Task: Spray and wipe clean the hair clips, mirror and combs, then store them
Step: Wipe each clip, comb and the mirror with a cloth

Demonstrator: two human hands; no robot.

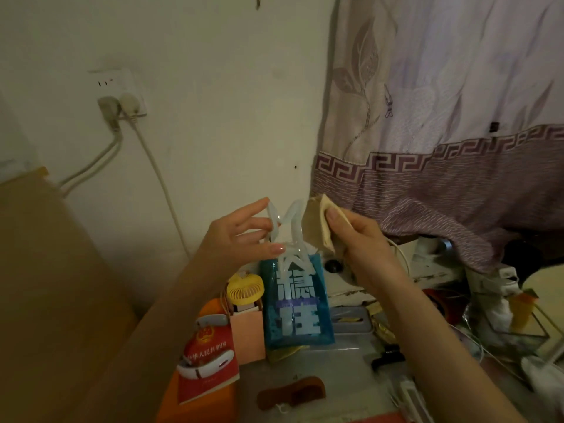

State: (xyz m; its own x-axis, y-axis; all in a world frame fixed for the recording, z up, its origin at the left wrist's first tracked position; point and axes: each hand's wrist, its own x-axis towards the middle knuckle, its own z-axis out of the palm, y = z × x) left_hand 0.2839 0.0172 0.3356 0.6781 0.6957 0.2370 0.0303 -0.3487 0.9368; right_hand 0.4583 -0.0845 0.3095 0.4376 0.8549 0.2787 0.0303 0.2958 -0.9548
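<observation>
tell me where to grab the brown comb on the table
Pinch the comb across its solid curved spine, coming from above. It lies flat with teeth toward the near edge, and the spine is the thick, bare part.

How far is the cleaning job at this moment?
In hand: the left hand pinches a translucent white plastic claw hair clip, and the right hand holds a folded beige cloth against it. Left: the brown wooden comb lies on the table, not stored. Nothing visibly finished; no mirror or spray identifiable.

Dim, warm indoor light — soft overall focus, wide-angle bending at edges, no glare
</observation>
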